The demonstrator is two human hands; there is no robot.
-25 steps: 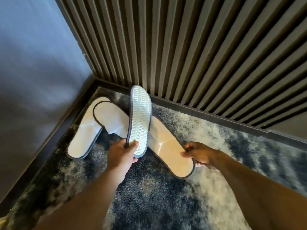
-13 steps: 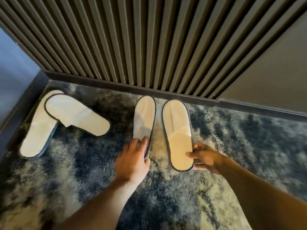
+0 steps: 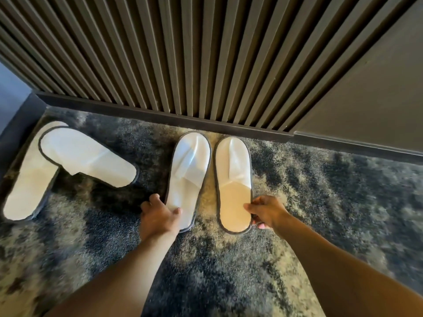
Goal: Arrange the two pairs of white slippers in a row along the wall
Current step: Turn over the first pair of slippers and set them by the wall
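Your left hand (image 3: 160, 216) rests spread on the heel of one flat white fabric slipper (image 3: 188, 177); your right hand (image 3: 265, 211) pinches its mate (image 3: 233, 179), toes squared to the dark baseboard (image 3: 160, 115). The other pair (image 3: 68, 161) lies crossed in the mottled carpet's (image 3: 320, 202) left corner, unsorted.

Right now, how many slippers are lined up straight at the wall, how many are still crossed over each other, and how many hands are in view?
Slippers lying straight, toes to the wall: 2 (left one, right one)
Slippers crossed in the corner: 2 (upper one, lower one)
Hands: 2 (left hand, right hand)
Total: 4 slippers, 2 hands, 6 things.
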